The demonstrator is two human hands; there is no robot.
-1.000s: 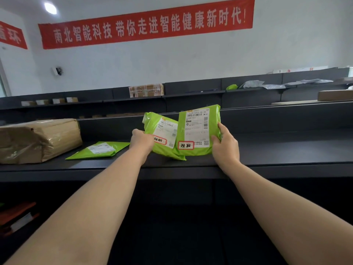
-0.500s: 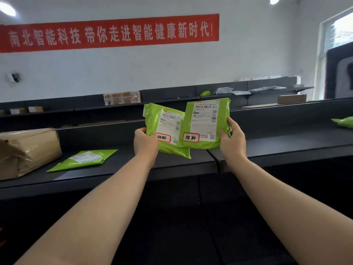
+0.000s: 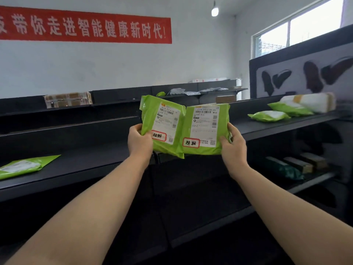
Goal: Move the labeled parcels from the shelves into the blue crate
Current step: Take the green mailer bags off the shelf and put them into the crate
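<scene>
I hold two green parcels upright in the air in front of the black shelf [image 3: 86, 165]. My left hand [image 3: 140, 143] grips the left green parcel [image 3: 162, 127] at its lower left corner. My right hand [image 3: 234, 147] grips the right green parcel [image 3: 205, 129] at its lower right edge. Each parcel has a white shipping label and a red-framed sticker with handwriting. The two parcels overlap slightly in the middle. No blue crate is in view.
A flat green parcel [image 3: 23, 166] lies on the shelf at the left. Two green parcels [image 3: 269, 116] and a white parcel [image 3: 309, 102] rest on the shelf at the right. Boxes [image 3: 298, 163] sit on a lower right shelf. A taped carton [image 3: 67, 99] stands on the rear shelf.
Both hands have lifted the two parcels off the shelf and carried them up. The view has swung to the right, so the brown box at the left is out of sight.
</scene>
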